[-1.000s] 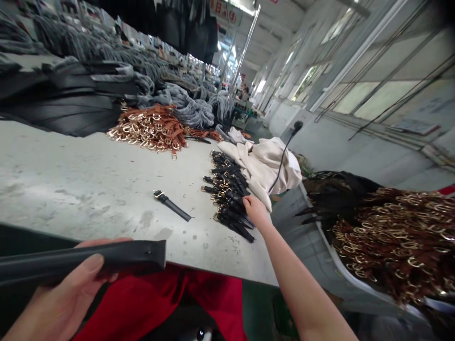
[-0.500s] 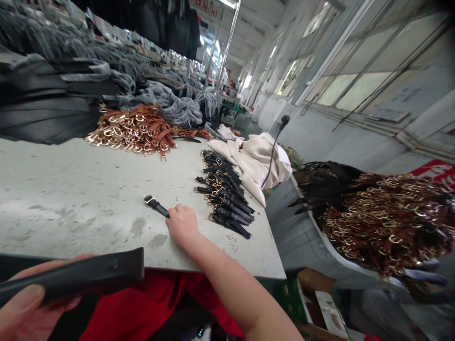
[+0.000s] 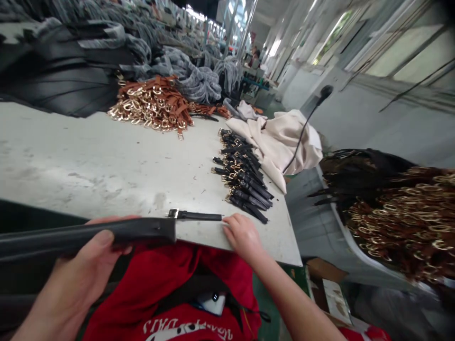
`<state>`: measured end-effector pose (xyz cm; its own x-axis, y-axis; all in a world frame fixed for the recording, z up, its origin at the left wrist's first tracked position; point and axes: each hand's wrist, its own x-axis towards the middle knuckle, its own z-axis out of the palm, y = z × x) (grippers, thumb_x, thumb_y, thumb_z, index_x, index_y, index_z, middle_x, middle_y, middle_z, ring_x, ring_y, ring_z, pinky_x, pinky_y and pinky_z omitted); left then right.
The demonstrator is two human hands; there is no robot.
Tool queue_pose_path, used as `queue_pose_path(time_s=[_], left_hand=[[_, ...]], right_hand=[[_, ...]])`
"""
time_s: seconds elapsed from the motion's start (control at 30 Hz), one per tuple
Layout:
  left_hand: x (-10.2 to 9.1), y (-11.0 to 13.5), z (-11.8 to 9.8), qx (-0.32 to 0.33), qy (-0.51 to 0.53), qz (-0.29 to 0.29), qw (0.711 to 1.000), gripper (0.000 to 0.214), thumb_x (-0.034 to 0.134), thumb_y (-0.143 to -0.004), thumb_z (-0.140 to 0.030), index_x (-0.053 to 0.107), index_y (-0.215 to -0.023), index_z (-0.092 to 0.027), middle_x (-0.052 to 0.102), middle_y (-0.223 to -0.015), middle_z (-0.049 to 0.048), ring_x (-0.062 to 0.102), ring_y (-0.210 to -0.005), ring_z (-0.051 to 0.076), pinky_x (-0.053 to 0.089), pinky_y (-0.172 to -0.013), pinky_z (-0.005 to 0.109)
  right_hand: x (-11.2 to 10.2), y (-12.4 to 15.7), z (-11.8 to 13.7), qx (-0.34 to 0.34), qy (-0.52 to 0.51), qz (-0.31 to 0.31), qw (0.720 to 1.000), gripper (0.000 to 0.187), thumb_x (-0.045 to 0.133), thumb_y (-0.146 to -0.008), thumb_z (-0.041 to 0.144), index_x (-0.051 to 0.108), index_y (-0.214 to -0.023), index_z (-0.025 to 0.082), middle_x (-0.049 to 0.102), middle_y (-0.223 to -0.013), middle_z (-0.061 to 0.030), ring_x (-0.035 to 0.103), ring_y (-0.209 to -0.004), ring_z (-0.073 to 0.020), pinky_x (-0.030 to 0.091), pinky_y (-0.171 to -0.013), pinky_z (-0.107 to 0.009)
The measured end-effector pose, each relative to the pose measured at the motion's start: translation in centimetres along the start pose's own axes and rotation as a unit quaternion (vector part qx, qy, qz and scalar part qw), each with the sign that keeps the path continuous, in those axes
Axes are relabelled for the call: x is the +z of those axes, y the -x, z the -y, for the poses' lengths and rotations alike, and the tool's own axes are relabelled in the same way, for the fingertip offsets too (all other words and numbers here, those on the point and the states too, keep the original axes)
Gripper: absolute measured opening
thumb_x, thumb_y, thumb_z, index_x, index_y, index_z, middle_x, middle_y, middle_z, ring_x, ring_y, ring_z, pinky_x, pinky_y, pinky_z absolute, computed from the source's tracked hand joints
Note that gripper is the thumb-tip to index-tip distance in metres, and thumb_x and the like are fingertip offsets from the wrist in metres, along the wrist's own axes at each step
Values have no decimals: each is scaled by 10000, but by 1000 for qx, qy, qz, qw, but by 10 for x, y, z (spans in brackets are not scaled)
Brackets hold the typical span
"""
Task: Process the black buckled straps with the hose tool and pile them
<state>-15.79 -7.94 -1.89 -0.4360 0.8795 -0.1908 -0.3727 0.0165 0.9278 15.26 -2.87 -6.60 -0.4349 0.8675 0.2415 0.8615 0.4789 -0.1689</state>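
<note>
My left hand [image 3: 90, 255] is closed around a long, wide black leather strap [image 3: 145, 230], thumb across its near face. The strap lies level in front of the table's near edge, its square-cut end pointing right. My right hand [image 3: 245, 235] pinches the tail end of a short black buckle strap [image 3: 202, 216], its fingertips pressed together. The gold buckle [image 3: 174, 213] on that strap's left end sits just above the cut end of the wide strap; whether the two touch I cannot tell. Beyond my right hand lies a row of similar black buckle straps [image 3: 245, 175].
On the pale table [image 3: 88, 161] sit a heap of brown straps with gold rings [image 3: 152, 106], stacked black leather pieces [image 3: 71, 71] and a cream cloth [image 3: 280, 137]. A bin rim [image 3: 348, 241] with more brown straps stands right, above an open cardboard box [image 3: 325, 284].
My right hand has drawn the buckle strap toward the table's near edge and to the right. My left hand has brought the wide strap rightward and up beside it. The view has tilted down.
</note>
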Motion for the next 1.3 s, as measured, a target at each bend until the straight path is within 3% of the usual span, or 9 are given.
queue_pose_path(time_s=[0.13, 0.27, 0.43, 0.53, 0.73, 0.93, 1.17, 1.23, 1.3], left_hand=[[14, 8, -14, 29, 17, -22, 999, 257, 845, -536, -343, 762, -744, -217, 766, -759, 26, 635, -626, 165, 510, -471, 207], [13, 14, -15, 44, 9, -40, 998, 276, 864, -546, -310, 745, -769, -197, 774, -789, 41, 638, -630, 162, 501, -468, 207], [21, 13, -14, 49, 3, -29, 998, 303, 879, -539, -304, 735, -775, -178, 774, -799, 56, 647, -633, 163, 497, -479, 213], [27, 7, -16, 66, 12, -32, 997, 324, 880, -537, -340, 733, -764, -163, 762, -757, 48, 631, -602, 153, 495, -479, 223], [23, 2, -24, 82, 7, -44, 996, 332, 885, -525, -361, 729, -754, -178, 756, -733, 25, 624, -583, 154, 493, -461, 233], [13, 6, -23, 62, -1, -61, 996, 356, 884, -501, -417, 744, -755, -210, 759, -726, 13, 617, -599, 163, 475, -447, 232], [18, 6, -15, 19, -24, -34, 999, 268, 852, -551, -442, 761, -749, -288, 757, -787, 4, 597, -645, 189, 463, -459, 277], [16, 6, -14, 10, -21, -41, 999, 259, 847, -549, -429, 762, -750, -289, 758, -780, 8, 602, -650, 199, 466, -463, 284], [13, 5, -12, 3, -20, -52, 998, 252, 834, -542, -406, 760, -743, -272, 758, -760, 9, 605, -632, 194, 475, -469, 279]], right_hand=[[5, -31, 18, -34, -43, 11, 998, 238, 566, -914, 206, 654, -1130, 161, 659, -1097, -123, 595, -957, -237, 459, -851, -361], [12, -59, 35, -24, -90, 78, 993, 193, 596, -910, 243, 693, -1074, 212, 678, -1047, -79, 594, -951, -233, 439, -855, -364], [18, -64, 47, 19, -131, 69, 989, 211, 613, -902, 314, 694, -1072, 220, 670, -1022, -79, 574, -954, -244, 405, -839, -378], [18, -70, 59, -7, -140, 58, 988, 246, 629, -889, 337, 678, -1098, 218, 661, -1070, -88, 556, -984, -254, 388, -838, -384], [23, -94, 81, -51, -156, 111, 980, 213, 640, -876, 292, 649, -1048, 165, 660, -1036, -103, 570, -977, -244, 405, -821, -361], [25, -71, 61, 15, -212, 90, 973, 196, 689, -826, 242, 610, -996, 185, 663, -943, -71, 596, -910, -216, 434, -793, -339], [28, -55, 54, 49, -219, 70, 972, 134, 702, -821, 283, 623, -887, 197, 641, -880, -46, 581, -855, -198, 439, -765, -323], [27, -57, 55, 23, -213, 77, 974, 116, 669, -858, 275, 651, -949, 206, 647, -938, -53, 576, -918, -201, 438, -810, -328], [25, -59, 56, -16, -197, 89, 976, 228, 611, -902, 261, 649, -1126, 248, 643, -1056, -59, 563, -986, -205, 430, -859, -343]])
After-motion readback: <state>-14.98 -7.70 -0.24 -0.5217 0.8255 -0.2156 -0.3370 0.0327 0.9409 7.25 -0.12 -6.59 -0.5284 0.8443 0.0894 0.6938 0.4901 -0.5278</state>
